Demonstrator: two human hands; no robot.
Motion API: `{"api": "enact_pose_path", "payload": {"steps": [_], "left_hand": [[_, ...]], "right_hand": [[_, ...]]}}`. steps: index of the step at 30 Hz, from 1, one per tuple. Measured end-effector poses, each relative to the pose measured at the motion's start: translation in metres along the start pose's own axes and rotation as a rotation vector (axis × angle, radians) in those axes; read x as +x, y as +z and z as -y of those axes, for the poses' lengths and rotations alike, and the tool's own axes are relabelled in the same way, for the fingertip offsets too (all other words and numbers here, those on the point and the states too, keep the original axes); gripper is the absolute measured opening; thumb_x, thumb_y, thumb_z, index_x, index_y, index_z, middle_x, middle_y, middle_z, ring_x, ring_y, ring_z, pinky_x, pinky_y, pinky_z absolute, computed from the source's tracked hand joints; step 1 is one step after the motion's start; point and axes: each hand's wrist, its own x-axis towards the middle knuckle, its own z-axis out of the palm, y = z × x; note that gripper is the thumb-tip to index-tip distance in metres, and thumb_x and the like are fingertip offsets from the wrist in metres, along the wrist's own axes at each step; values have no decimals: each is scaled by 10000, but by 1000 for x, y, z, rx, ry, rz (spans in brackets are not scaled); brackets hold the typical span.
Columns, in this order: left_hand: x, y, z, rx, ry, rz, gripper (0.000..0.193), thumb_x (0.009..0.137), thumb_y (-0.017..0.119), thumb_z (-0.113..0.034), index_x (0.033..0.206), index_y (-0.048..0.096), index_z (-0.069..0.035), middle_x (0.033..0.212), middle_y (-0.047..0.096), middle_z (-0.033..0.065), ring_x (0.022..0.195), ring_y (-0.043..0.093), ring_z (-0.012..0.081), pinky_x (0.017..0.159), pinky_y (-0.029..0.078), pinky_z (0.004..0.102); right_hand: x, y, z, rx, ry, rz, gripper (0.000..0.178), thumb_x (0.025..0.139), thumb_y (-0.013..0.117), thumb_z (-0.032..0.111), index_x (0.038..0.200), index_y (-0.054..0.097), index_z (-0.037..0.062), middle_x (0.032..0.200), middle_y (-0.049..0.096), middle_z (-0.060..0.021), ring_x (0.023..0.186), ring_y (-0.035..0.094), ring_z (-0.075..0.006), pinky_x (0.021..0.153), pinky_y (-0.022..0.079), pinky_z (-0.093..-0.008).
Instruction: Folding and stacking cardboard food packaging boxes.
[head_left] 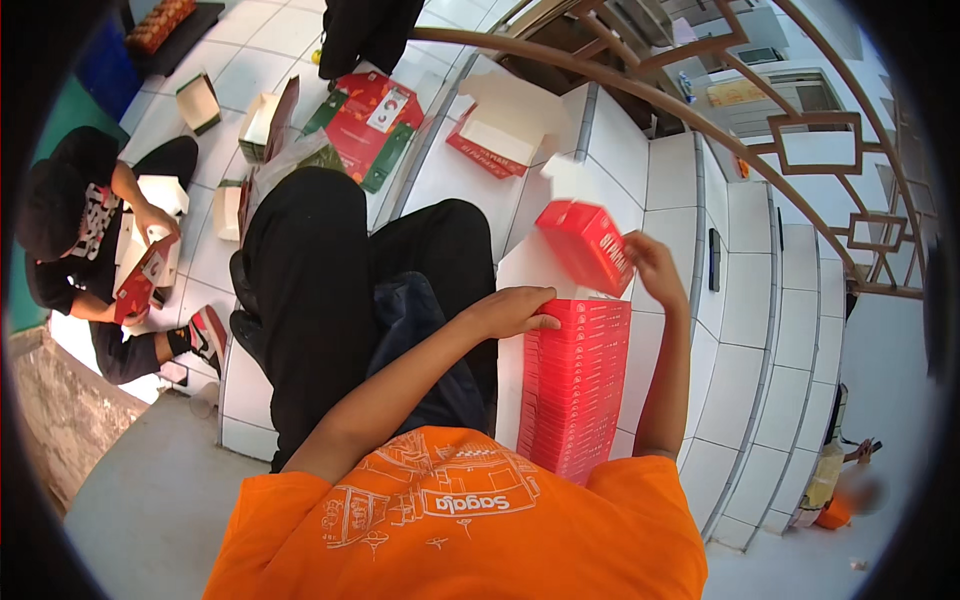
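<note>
A tall stack of red cardboard food boxes (577,385), nested together with their edges lined up, stands on the white tiled step in front of me. My left hand (512,312) is closed at the stack's far left corner, thumb and fingers on the top box. Just beyond, a folded red box (580,240) with a white inside is tilted, its white lid flap raised. The fingers of my right hand (653,270) pinch this box at its right edge. Motion slightly blurs the box.
An open red box (495,140) rests on the tiles further off. At left, a seated co-worker (100,240) handles a red-and-white box. Several open boxes and a red-green carton (370,125) lie on the floor. Tiled steps and a brown metal railing (640,75) run along the right.
</note>
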Motion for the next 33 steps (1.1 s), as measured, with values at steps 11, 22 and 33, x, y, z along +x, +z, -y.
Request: {"api": "enact_pose_path", "payload": {"steps": [11, 22, 33], "left_hand": [[-20, -8, 3, 71, 111, -263, 472, 899, 755, -317, 1219, 562, -28, 1176, 616, 174, 1044, 637, 296, 910, 506, 380], [-13, -10, 12, -141, 29, -381, 322, 896, 773, -243, 1071, 646, -4, 1006, 681, 98, 931, 647, 178, 862, 518, 331], [-10, 5, 2, -380, 8, -508, 212, 860, 798, -196, 965, 666, -67, 909, 618, -18, 818, 530, 110, 785, 425, 284]], "right_hand": [[-11, 27, -22, 95, 77, 116, 160, 986, 615, 132, 994, 694, -7, 905, 735, -110, 822, 664, -182, 814, 529, -346], [3, 22, 56, -60, -173, 118, 280, 975, 624, 181, 1220, 687, 61, 1164, 712, -133, 1049, 674, -244, 992, 523, -411], [41, 50, 75, -161, -164, 496, 130, 848, 743, 124, 934, 726, 27, 906, 738, -145, 860, 691, -296, 801, 520, -385]]}}
